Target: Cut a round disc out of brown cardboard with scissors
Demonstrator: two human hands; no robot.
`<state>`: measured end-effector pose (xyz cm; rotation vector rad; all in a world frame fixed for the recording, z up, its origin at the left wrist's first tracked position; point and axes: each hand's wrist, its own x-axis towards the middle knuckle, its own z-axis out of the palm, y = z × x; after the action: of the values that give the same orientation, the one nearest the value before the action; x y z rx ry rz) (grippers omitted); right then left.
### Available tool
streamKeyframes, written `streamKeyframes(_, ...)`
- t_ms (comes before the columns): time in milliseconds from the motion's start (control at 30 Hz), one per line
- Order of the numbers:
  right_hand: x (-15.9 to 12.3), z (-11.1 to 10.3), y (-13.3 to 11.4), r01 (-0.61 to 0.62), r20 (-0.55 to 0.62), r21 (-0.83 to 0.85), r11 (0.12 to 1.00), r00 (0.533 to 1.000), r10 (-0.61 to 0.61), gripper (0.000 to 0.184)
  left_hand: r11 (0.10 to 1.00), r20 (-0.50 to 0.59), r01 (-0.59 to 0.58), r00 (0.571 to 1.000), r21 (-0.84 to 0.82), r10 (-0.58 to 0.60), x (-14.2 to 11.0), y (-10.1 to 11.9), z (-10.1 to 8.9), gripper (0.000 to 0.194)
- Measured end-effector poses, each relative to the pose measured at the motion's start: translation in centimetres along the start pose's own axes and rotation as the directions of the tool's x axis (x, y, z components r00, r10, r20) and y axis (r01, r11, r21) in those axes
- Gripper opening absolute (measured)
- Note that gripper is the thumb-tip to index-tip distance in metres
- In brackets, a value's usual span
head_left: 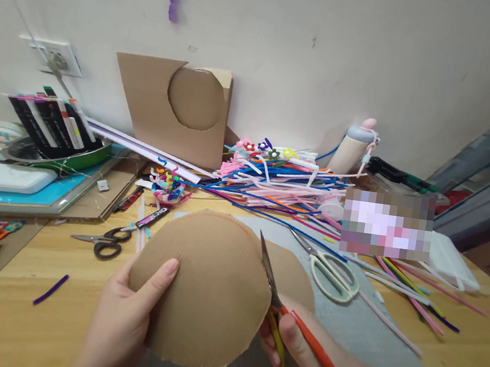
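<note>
My left hand grips the cardboard disc above the table; my right hand's fingers hold the red scissors, their blades at the disc's right edge, perhaps touching it.

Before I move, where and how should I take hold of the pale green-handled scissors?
Grip the pale green-handled scissors by the handle loops, coming from above on the near-right side. They lie with the loops that way and the blades pointing away, toward the wall. A blue stem seems to cross near the pivot, so I'd stay back from there.
</note>
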<state>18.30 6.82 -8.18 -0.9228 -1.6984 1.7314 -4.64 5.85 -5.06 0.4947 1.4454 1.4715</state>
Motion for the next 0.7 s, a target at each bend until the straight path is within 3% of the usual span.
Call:
streamKeyframes(400, 0.1, 0.2, 0.1, -0.116, -0.058, 0.11, 0.987, 0.991, 0.122, 0.071, 1.0, -0.027, -0.016, 1.0, -0.001, 0.016, -0.2, 0.3, 0.2, 0.044)
streamKeyframes(600, 0.2, -0.3, -0.2, -0.101, -0.043, 0.02, 0.995, 0.994, 0.102, 0.071, 1.0, -0.03, -0.003, 1.0, 0.001, 0.003, -0.3, 0.7, 0.2, 0.046)
streamKeyframes(700, 0.2, -0.7, -0.4, -0.019, 0.014, -0.083, 0.996, 1.0, 0.021, 0.073, 1.0, -0.013, -0.002, 1.0, 0.025, 0.002, -0.6, 0.8, 0.4, 0.045)
